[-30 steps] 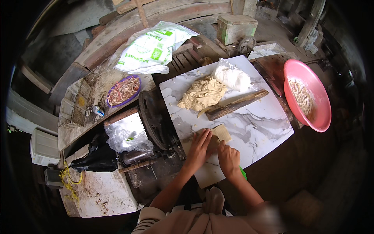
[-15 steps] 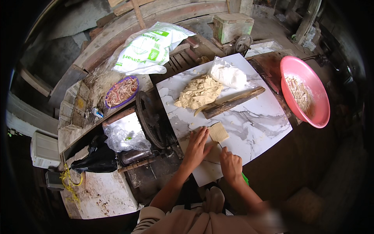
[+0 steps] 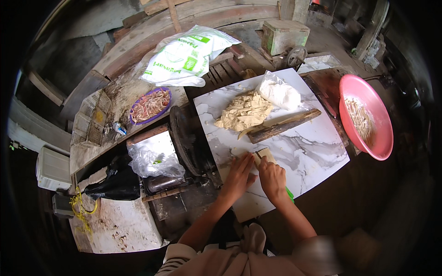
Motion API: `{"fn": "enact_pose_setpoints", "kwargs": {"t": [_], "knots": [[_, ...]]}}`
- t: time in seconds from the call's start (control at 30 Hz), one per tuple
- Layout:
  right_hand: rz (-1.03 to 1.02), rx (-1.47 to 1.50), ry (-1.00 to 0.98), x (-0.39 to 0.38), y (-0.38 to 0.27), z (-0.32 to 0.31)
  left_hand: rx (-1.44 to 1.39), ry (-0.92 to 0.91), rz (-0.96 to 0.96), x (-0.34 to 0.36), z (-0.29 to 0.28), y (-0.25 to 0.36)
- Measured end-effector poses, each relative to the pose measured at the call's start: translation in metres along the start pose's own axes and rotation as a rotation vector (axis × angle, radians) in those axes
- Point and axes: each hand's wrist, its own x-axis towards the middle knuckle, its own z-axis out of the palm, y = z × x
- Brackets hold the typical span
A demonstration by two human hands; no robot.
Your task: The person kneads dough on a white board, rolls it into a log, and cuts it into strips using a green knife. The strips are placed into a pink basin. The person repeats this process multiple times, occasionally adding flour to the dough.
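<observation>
A small flat piece of cream dough (image 3: pixel 269 157) lies on a marble-patterned tabletop (image 3: pixel 317 158). My left hand (image 3: pixel 237 178) rests flat with fingers stretched out, its fingertips at the dough's left edge. My right hand (image 3: pixel 272 182) is closed on a knife (image 3: pixel 289 193); a green handle end shows below the fist, and a bit of dark blade crosses the dough. Farther back sits a lumpy mass of dough (image 3: pixel 245 112). In front of it lies a rough wooden bar (image 3: pixel 284 126), and behind is a clear bag of white powder (image 3: pixel 280 92).
A pink basin (image 3: pixel 380 129) with cut dough strips stands at the right. On the left are a purple-rimmed tray (image 3: pixel 150 106) of pinkish strips, a large wheel (image 3: pixel 182 140) of a machine and a plastic bag (image 3: pixel 154 162). A white sack (image 3: pixel 189 57) lies at the back.
My right hand has moved forward, bringing the knife from the dough's near edge to across it. My left hand stays beside the dough. The whole view has shifted slightly.
</observation>
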Motion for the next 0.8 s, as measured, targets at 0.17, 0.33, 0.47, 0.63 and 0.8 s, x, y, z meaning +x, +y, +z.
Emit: {"fn": "enact_pose_setpoints", "kwargs": {"t": [0.17, 0.33, 0.47, 0.63, 0.8], "knots": [[0.002, -0.008, 0.000, 0.001, -0.005, 0.006, 0.027, -0.006, -0.006, -0.001, -0.006, 0.002], [0.084, -0.054, -0.332, 0.008, -0.007, 0.002, 0.029, -0.023, -0.008, 0.001, -0.007, 0.004], [0.040, -0.076, -0.274, 0.006, -0.007, 0.008, 0.028, -0.014, -0.003, 0.000, -0.004, 0.002], [0.077, -0.030, -0.216, -0.002, -0.008, 0.009, 0.022, -0.015, -0.008, 0.001, -0.008, 0.005], [0.071, -0.061, -0.178, -0.010, -0.007, 0.011, -0.028, 0.001, -0.021, 0.001, -0.007, 0.005]]}}
